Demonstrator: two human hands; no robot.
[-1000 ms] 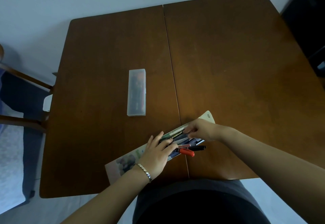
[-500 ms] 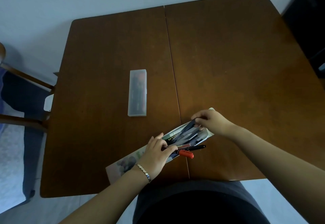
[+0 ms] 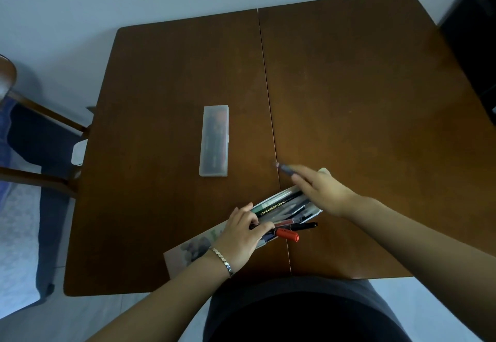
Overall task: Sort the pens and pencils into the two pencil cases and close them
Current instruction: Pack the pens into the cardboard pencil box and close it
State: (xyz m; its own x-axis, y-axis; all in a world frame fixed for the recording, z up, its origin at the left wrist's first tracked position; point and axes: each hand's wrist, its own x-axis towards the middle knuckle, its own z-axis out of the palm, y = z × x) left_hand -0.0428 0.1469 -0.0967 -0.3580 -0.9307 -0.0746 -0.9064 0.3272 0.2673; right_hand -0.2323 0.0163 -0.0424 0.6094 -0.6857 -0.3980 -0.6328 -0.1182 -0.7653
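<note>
**One grey-blue pen (image 3: pixel 285 168) drawn out of the soft pencil case (image 3: pixel 192 247)**

Half a second ago the right hand (image 3: pixel 323 190) was pinching down at the far end of the soft pencil case. Now it is raised above that end with the grey-blue pen in it, tip pointing away toward the middle seam of the table (image 3: pixel 362 100). The hand is blurred with motion, but its fingers are closed round the shaft. I read this as a sorting move: the pen looks bound for somewhere other than this case, though where is not yet shown.

The soft pencil case lies slantwise at the near edge of the table. It is pale, printed and open along its length, and its far corner shows beyond the right hand. The left hand (image 3: pixel 241 234) has not shifted. It grips the case at its open side, thumb across a dark shaft. Inside lie a black pencil (image 3: pixel 277 204) with gold lettering and several dim shafts I cannot tell apart. A red-capped marker (image 3: pixel 287 234) and a black pen (image 3: pixel 304 225) stick out over the near lip.

Further off, left of the seam, the clear pencil case (image 3: pixel 214 140) lies flat and looks shut, with dark things showing through its frosted wall. So one case seems filled and closed while this one is still open and unsorted.

A bracelet (image 3: pixel 222 258) circles the left wrist, and a chair (image 3: pixel 40 118) stands at the table's left.
</note>
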